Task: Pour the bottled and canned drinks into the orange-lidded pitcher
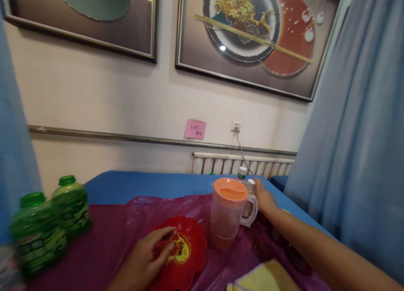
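My left hand (pixel 147 255) is over the left part of a red scalloped plate (pixel 198 253) with a yellow print, thumb and forefinger apart and nothing between them. Farther right, my right hand (pixel 265 197) is closed around the side of a small clear bottle (pixel 251 182) with a white cap; its fingertips are mostly hidden. In front of that bottle stands a translucent pitcher (pixel 224 219) with an orange lid, a white handle and some reddish liquid low inside. Another white-capped bottle (pixel 242 173) with a green label shows behind the pitcher.
Two green bottles (pixel 38 236) stand at the left. A folded yellow cloth (pixel 265 278) lies at the near edge. Purple plastic sheeting (pixel 110 236) covers part of the blue table (pixel 151 183). Dark objects sit partly under my right forearm. A cord runs down from a wall socket (pixel 236 126).
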Demonstrator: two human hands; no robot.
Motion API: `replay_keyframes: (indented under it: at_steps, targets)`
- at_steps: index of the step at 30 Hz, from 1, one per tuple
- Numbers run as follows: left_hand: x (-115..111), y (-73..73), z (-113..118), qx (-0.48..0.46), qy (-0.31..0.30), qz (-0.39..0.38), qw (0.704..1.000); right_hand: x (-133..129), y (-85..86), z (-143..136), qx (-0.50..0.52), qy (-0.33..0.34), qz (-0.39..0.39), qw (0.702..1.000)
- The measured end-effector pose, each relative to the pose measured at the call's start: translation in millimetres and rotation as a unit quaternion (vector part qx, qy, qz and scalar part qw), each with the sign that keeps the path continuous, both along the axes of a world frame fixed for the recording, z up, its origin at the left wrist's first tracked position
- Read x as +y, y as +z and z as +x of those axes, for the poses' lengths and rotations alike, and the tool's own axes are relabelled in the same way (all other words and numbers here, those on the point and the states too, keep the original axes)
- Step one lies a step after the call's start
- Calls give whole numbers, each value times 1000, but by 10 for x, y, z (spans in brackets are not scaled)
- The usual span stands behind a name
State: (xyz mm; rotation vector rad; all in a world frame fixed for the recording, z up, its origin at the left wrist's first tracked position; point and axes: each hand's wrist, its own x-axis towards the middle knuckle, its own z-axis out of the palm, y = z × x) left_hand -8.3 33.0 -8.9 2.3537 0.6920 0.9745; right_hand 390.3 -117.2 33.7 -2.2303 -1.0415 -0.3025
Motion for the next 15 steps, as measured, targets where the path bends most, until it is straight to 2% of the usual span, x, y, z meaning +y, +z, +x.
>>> replay_keyframes:
  at_steps: [5,8,9,11,13,15]
  targets:
    - [-160,10,-36,30,-17,-21,999,-328,173,95,-38,4,43,998]
    - [-248,13,-38,25,-13,-24,999,-414,358,-20,-157,24,140,977]
    - [-267,11,-36,21,-15,-25,999,-409,416,-166,-186,64,170,966]
    - [-290,7,-32,14,-24,-29,999,-352,505,-655,-206,180,207,939]
    - [-297,9,-34,15,-29,-30,999,-240,558,-1358,-214,296,220,904]
    - [-290,24,-56,24,-22,-25,999,-66,597,-2150,-206,425,162,866]
